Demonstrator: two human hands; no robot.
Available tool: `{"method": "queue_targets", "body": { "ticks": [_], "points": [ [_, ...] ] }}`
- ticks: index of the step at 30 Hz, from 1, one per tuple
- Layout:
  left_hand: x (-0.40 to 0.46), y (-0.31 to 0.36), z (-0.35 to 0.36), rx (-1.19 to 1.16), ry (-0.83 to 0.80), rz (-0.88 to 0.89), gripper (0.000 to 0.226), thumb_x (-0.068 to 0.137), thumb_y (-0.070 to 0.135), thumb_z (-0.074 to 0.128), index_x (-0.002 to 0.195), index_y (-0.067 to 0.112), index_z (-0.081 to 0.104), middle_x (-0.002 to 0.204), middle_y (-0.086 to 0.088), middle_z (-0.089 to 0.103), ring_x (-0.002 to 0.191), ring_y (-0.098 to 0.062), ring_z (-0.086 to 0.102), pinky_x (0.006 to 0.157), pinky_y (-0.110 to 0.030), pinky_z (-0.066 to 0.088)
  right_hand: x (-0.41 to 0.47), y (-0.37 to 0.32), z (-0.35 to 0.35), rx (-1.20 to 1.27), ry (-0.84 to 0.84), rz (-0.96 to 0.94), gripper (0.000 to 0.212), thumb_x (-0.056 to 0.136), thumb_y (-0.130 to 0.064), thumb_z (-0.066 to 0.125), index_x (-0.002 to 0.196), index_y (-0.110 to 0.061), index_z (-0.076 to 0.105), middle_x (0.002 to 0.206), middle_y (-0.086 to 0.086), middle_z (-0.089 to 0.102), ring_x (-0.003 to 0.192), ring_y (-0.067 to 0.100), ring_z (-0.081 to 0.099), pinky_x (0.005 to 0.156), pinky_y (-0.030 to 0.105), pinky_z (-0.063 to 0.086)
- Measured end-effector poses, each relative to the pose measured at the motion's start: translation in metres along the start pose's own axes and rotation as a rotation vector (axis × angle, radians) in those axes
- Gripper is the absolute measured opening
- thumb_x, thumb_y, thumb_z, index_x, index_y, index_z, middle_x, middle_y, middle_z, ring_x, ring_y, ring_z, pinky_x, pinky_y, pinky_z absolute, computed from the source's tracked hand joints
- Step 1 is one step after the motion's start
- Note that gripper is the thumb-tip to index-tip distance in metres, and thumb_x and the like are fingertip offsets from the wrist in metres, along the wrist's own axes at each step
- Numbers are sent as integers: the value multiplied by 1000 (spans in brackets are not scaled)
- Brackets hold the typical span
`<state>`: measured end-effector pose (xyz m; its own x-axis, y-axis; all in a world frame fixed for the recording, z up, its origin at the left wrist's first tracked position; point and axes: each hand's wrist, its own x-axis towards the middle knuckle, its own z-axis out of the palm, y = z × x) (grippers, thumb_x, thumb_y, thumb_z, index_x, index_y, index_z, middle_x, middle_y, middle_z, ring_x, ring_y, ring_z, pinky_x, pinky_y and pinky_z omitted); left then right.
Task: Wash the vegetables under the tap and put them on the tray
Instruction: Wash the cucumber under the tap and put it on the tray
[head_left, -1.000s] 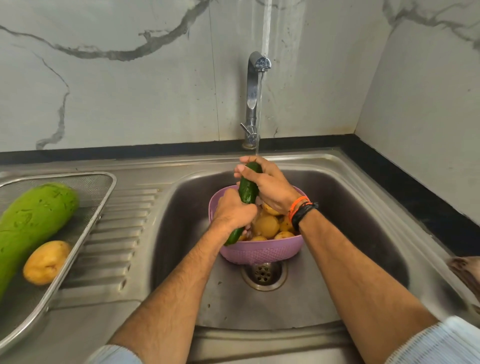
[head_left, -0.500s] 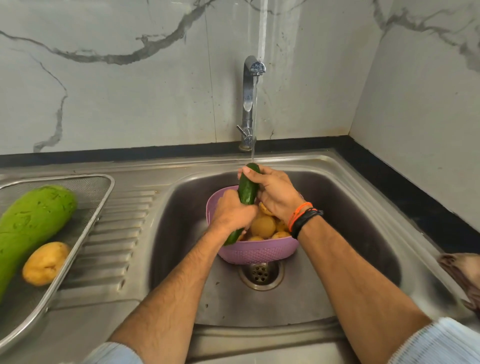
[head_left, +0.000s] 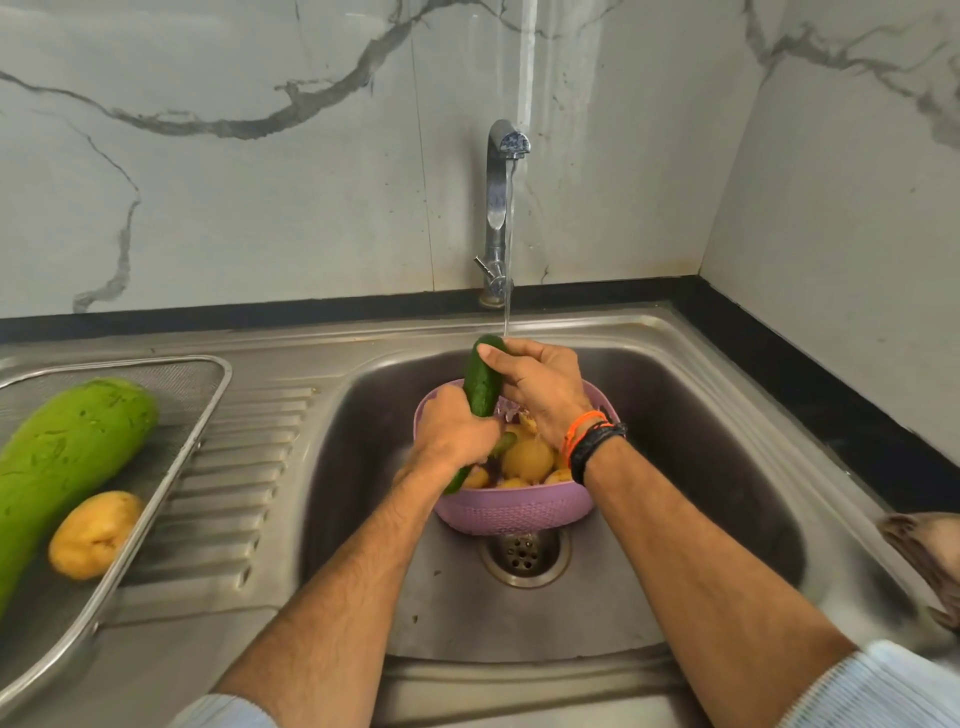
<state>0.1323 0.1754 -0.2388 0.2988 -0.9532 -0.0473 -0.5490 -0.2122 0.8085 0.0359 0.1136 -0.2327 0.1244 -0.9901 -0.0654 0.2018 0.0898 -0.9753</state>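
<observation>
A dark green cucumber (head_left: 483, 382) stands tilted over the purple colander (head_left: 514, 512) in the sink, under the thin stream from the tap (head_left: 501, 208). My left hand (head_left: 452, 431) grips its lower half. My right hand (head_left: 540, 382) wraps round its upper end, the thumb lying across the tip. Several yellow potatoes (head_left: 527, 460) lie in the colander. On the left the mesh tray (head_left: 208, 400) holds a large light green gourd (head_left: 62, 462) and one potato (head_left: 93, 535).
The steel sink basin (head_left: 727, 467) has its drain (head_left: 524, 553) just in front of the colander. A ribbed draining board (head_left: 234, 483) lies between tray and basin. A brownish cloth (head_left: 930, 551) sits at the right edge. Marble walls stand behind and to the right.
Both hands stay on the cucumber under the water. My right hand has shifted slightly along its upper end; the cucumber stands a little more upright.
</observation>
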Motion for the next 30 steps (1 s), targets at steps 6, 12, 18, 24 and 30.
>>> {"method": "queue_targets", "body": {
  "ticks": [6, 12, 18, 24, 30],
  "points": [
    [2, 3, 0, -311, -223, -62, 14, 81, 3, 71, 78, 11, 60, 59, -10, 55, 45, -19, 50, 47, -30, 45, 4, -4, -11, -70, 34, -97, 35, 76, -9, 84, 108, -7, 73, 100, 14, 76, 97, 27, 73, 90, 47, 58],
    [1, 4, -2, -543, -418, -25, 36, 87, -15, 58, 114, 9, 53, 86, -16, 64, 58, -19, 62, 48, -31, 53, 2, -5, -14, -274, 96, -168, 29, 89, -16, 72, 117, -14, 70, 111, 5, 74, 106, 18, 69, 98, 41, 55],
    [12, 3, 4, -699, -200, 32, 44, 101, 18, 54, 139, 39, 50, 114, -7, 70, 93, -22, 67, 80, -40, 57, -26, -14, -7, -631, -75, -263, 49, 106, -35, 42, 152, -19, 36, 145, 7, 51, 114, 18, 57, 81, 15, 50],
    [6, 3, 4, -740, -21, 2, 36, 104, 26, 48, 138, 28, 58, 128, -3, 67, 115, -15, 64, 97, -28, 52, -31, -5, 10, -689, -185, -205, 67, 104, -51, 33, 159, -19, 13, 165, -1, 9, 152, 15, 11, 118, 24, 8],
    [-3, 15, 10, -781, -67, 0, 33, 107, 23, 39, 129, 13, 61, 122, -3, 66, 92, -4, 63, 77, -16, 53, -32, -3, 6, -694, -172, -210, 73, 103, -53, 29, 159, -13, 5, 166, 1, -4, 152, 12, -3, 112, 18, -3]
  ]
}}
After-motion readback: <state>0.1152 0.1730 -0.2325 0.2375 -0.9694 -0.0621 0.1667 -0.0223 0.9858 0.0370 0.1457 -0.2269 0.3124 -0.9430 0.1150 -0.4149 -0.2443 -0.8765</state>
